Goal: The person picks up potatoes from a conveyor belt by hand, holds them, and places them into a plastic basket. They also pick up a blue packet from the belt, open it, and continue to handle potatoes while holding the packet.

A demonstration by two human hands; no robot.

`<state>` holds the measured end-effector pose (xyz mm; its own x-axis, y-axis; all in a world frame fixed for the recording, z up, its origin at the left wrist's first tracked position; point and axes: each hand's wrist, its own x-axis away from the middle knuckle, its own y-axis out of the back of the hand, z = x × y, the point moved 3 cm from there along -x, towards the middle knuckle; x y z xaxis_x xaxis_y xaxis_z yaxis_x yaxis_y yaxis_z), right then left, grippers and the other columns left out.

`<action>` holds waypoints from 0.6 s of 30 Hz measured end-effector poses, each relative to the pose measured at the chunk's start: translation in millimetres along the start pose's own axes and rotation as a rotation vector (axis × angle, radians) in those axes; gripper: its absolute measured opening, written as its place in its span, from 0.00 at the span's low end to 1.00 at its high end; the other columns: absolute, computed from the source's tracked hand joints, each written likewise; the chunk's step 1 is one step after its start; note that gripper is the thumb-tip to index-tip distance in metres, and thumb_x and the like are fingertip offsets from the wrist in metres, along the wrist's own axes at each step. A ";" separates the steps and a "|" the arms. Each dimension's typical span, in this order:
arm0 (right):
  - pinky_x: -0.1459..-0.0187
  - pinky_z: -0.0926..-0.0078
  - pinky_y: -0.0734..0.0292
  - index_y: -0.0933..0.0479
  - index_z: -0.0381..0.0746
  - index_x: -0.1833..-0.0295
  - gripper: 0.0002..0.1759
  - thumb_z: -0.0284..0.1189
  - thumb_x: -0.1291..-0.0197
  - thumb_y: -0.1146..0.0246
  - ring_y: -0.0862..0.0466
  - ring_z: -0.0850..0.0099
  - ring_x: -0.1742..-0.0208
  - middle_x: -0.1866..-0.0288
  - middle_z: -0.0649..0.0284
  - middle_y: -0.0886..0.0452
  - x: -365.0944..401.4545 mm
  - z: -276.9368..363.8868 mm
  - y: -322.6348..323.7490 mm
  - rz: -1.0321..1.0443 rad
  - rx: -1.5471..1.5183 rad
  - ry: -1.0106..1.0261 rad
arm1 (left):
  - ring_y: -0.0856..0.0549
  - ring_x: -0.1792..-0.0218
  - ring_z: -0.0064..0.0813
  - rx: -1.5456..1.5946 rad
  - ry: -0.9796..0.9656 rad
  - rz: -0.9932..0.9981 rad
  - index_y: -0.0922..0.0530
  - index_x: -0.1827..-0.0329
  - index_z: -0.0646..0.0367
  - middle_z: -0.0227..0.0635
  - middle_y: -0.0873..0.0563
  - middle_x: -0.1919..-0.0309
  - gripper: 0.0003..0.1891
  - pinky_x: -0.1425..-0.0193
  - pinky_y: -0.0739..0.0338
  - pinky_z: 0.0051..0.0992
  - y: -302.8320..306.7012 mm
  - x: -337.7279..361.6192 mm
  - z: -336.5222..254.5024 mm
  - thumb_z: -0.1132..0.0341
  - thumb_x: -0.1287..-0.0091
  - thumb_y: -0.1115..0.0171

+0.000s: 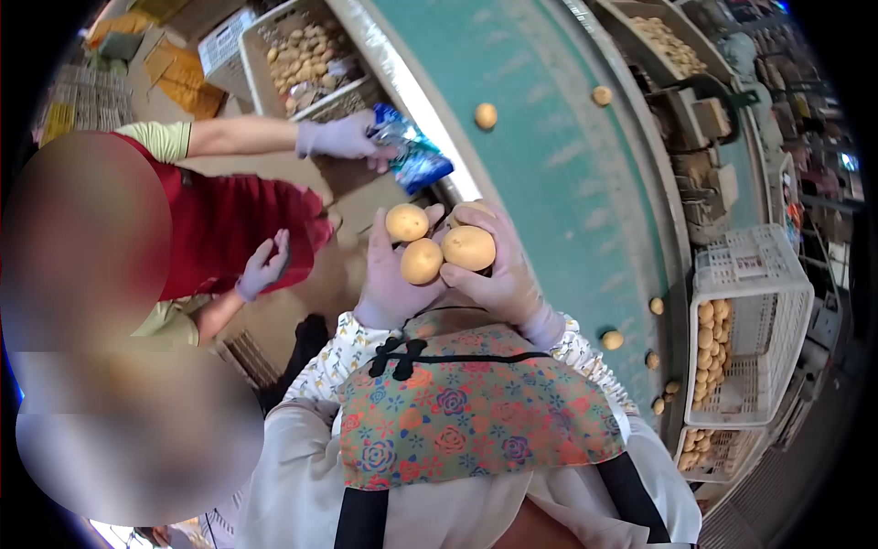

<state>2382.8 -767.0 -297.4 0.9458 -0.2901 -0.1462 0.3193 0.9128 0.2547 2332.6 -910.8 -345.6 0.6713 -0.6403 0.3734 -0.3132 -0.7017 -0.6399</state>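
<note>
Lilac gloves cover both hands that I see from the head camera. The left hand (389, 285) and the right hand (508, 279) are raised side by side, touching, above the flowered red-and-orange apron bib (476, 421). The left hand's fingers curl around a small round yellow potato (407, 222), with the thumb lying against it. The right hand grips a larger oval yellow potato (468, 247) in bent fingers. A third rounded yellow potato (422, 261) sits wedged between the two palms, touching both of the others; I cannot tell which hand bears most of it. All three are held clear of the worn green conveyor belt (549, 174), just at its near edge. On the belt lie loose potatoes: one (486, 115) beyond the hands, another (601, 95) further off near the far rail, and one (612, 339) to the right of the right wrist. Beyond the belt's right edge stands a white slatted plastic crate (777, 274), partly filled with potatoes. To my left stands a co-worker in a dark red apron (229, 229). One gloved hand (343, 137) of theirs holds a shiny blue plastic bag (416, 157) at the belt's edge, and their other gloved hand (263, 270) hangs with fingers loosely bent. Behind them sits a grey plastic crate (251, 50) of small potatoes.
</note>
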 end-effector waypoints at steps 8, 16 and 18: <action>0.34 0.53 0.30 0.26 0.37 0.35 0.39 0.40 0.53 0.24 0.27 0.46 0.33 0.38 0.47 0.24 -39.5 -14.1 -53.0 0.188 0.308 0.010 | 0.37 0.23 0.48 0.773 0.351 -0.110 0.41 0.21 0.60 0.48 0.37 0.23 0.47 0.20 0.45 0.47 53.0 -12.0 -26.1 0.28 0.29 0.71; 0.34 0.62 0.30 0.34 0.31 0.30 0.38 0.38 0.41 0.30 0.23 0.56 0.37 0.38 0.46 0.24 -75.4 -15.4 -29.1 0.050 -0.307 -0.563 | 0.33 0.27 0.58 1.012 0.378 0.319 0.44 0.22 0.66 0.55 0.35 0.26 0.55 0.26 0.38 0.57 48.8 -16.3 -57.9 0.23 0.35 0.65; 0.36 0.65 0.29 0.35 0.30 0.30 0.40 0.39 0.41 0.29 0.23 0.61 0.37 0.38 0.46 0.24 -88.4 -43.8 -31.0 -0.056 0.029 -0.450 | 0.32 0.28 0.60 0.850 0.332 0.325 0.44 0.22 0.69 0.57 0.33 0.27 0.56 0.28 0.36 0.61 54.9 -15.3 -61.7 0.22 0.35 0.65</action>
<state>2286.7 -757.1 -334.2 0.8566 -0.4412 0.2676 0.3665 0.8853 0.2862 2263.7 -958.9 -345.0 0.3732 -0.9101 0.1801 0.2282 -0.0981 -0.9687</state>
